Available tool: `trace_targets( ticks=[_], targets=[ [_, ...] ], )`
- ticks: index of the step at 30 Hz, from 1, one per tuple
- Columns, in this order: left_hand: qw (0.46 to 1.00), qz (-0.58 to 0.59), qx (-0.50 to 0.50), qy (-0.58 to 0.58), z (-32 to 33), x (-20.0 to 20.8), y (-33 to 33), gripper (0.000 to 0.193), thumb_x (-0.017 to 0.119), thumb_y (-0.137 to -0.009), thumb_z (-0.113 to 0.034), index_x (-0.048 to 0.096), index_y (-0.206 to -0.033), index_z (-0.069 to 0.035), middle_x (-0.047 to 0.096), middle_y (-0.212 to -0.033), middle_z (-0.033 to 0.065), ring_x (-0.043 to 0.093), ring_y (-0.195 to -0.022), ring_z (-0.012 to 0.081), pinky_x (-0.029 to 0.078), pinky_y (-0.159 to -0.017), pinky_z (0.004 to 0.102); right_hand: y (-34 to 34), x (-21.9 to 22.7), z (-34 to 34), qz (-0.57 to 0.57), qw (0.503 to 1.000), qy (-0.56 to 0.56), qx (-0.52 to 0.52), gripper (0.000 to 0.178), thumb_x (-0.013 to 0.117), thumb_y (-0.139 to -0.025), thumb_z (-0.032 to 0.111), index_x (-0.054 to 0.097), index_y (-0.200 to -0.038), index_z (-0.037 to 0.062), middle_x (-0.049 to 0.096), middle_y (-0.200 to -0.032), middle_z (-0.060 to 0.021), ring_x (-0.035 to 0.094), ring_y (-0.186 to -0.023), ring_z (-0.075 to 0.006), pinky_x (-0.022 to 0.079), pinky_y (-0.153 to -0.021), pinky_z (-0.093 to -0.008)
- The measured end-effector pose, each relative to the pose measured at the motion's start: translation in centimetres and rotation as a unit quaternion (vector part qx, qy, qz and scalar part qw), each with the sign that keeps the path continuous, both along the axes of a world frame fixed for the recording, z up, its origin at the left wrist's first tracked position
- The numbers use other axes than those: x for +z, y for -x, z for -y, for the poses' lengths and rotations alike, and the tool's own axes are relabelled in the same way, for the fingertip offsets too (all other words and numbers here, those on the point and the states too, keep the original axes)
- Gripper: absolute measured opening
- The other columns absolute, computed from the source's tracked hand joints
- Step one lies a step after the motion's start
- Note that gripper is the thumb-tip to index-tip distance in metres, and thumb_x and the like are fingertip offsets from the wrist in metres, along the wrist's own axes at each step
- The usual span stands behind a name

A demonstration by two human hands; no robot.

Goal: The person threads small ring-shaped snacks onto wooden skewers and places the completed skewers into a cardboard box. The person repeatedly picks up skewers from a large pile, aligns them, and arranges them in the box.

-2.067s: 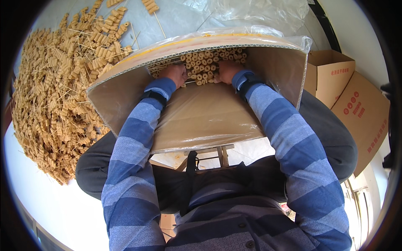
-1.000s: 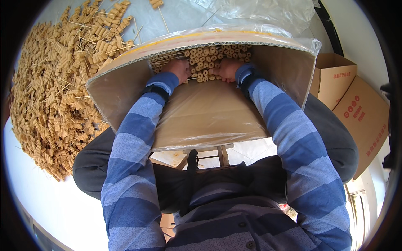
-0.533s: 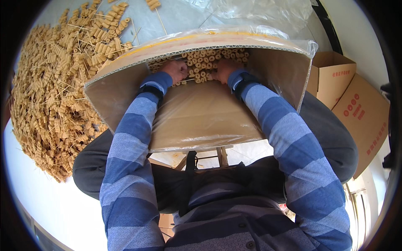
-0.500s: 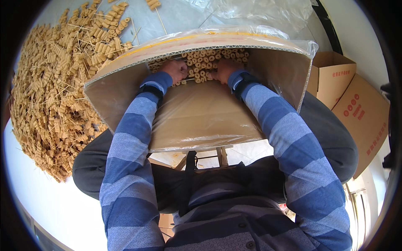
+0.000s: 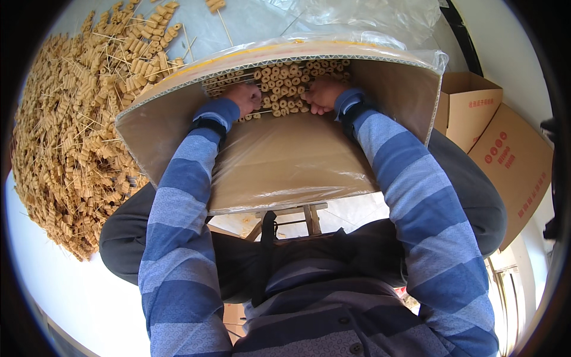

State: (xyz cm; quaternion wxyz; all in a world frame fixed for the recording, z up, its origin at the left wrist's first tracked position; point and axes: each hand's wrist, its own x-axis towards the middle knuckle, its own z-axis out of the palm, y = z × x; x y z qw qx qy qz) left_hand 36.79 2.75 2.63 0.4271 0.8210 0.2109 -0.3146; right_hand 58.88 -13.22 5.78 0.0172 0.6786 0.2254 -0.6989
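Note:
An open cardboard box (image 5: 285,154) lined with clear plastic sits between my knees. Inside, at its far side, tan spiral-shaped snack pieces on thin sticks (image 5: 285,83) lie packed in rows, their round ends showing. My left hand (image 5: 244,98) is curled at the left part of the rows, fingers closed against the skewers; what it grips is hidden. At the right part, my right hand (image 5: 325,94) has its fingers bent, the thumb side touching the row ends. Whether it holds a skewer does not show.
A large heap of loose skewered snacks (image 5: 71,143) spreads over the left side. Clear plastic sheeting (image 5: 369,21) lies beyond the box. Brown cartons (image 5: 511,166) with red print stand at the right. A wooden stool-like frame (image 5: 311,220) shows below the box.
Both hands remain on the packed rows. My right hand has shifted slightly right and its lower fingers show more. My left hand has moved slightly left.

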Motion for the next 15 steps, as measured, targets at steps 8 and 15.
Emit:
trace_targets(
  ticks=[8,15],
  targets=[
    [1.000,-0.019,0.005,-0.002,0.0,0.4,0.3,0.021,0.065,-0.088,-0.027,0.069,-0.099,-0.010,0.071,-0.093,0.0139,0.068,-0.088,0.0302,0.054,-0.080,0.0397,0.5,-1.5,-0.2,0.050,0.998,-0.031,0.003,0.036,0.053,-0.102,0.031,0.068,-0.091,0.0000,0.073,-0.077,-0.0072,0.065,-0.061,-0.0155,0.054,-0.061,-0.0341],
    [0.999,-0.027,0.034,0.021,0.7,1.1,-0.1,0.017,0.063,-0.089,-0.024,0.064,-0.095,-0.009,0.067,-0.085,0.0134,0.065,-0.078,0.0293,0.052,-0.074,0.0403,0.1,-1.5,-0.3,0.066,0.990,-0.087,0.085,0.028,0.054,-0.099,0.026,0.070,-0.092,0.0038,0.072,-0.078,-0.0068,0.067,-0.067,-0.0176,0.055,-0.065,-0.0357]
  ],
)
